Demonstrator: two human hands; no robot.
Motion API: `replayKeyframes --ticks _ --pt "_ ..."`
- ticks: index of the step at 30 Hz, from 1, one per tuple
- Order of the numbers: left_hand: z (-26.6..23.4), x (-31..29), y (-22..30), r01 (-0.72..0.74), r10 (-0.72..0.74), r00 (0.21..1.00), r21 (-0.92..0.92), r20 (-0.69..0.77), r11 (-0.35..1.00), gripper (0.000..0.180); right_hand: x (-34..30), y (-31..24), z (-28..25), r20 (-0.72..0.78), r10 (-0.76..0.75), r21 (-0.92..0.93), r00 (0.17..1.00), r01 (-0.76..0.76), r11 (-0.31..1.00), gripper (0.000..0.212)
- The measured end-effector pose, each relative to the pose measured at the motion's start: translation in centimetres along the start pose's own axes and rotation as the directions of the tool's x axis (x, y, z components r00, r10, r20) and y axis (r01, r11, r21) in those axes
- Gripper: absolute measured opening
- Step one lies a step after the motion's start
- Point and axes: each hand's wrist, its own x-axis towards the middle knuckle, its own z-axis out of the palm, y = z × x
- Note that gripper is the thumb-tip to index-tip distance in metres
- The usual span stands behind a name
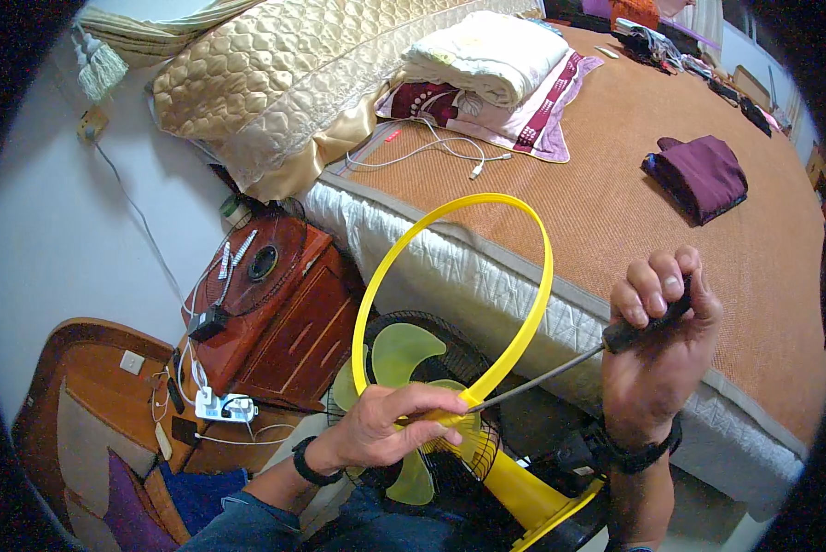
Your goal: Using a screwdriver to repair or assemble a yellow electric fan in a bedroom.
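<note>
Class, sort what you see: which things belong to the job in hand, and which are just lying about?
Belonging to the job, it seems:
yellow ring, in the left hand
screwdriver, in the right hand
fan with green blades
yellow fan stand
probably the round wire guard on the red cabinet

Just lying about:
folded white quilt
maroon cloth
white cable on the bed

A yellow ring (547, 276) is pinched at its lower part by the left hand (390, 425), where the shaft end of a screwdriver (621, 336) gripped by the right hand (661, 327) is met. Below, a green-bladed fan (404, 354) is seen. On the bed (597, 212), a white cable (478, 170) is strewn near the near-left corner; folded maroon cloth (703, 179) is laid back from the near edge.
</note>
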Motion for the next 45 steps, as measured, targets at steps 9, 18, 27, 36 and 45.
replayKeyframes --ticks 9,18,27,36,45 --pt "0.0 -0.1 -0.2 0.002 -0.002 1.000 0.014 0.000 1.000 0.026 -0.1 0.1 0.1 -0.010 0.000 -0.007 1.000 0.000 1.000 0.014" --pt "0.1 -0.2 -0.3 0.024 -0.025 1.000 -0.030 -0.007 0.999 0.032 -0.1 -0.2 -0.1 0.006 -0.001 0.007 1.000 0.001 1.000 0.014" --pt "-0.3 -0.4 -0.4 0.017 -0.017 1.000 0.010 0.006 1.000 0.032 -0.2 -0.9 1.4 0.051 -0.014 -0.431 0.999 0.035 0.902 0.025" --pt "-0.4 -1.2 -1.3 0.038 -0.039 0.999 -0.038 -0.030 0.999 0.028 -0.4 -2.2 1.9 0.144 0.116 -0.707 0.983 0.020 0.707 0.046" --pt "-0.5 -1.3 -1.4 0.042 -0.042 0.999 0.014 -0.022 0.999 0.027 -0.4 -2.7 2.2 0.011 0.137 -0.946 0.990 -0.034 0.322 0.042"
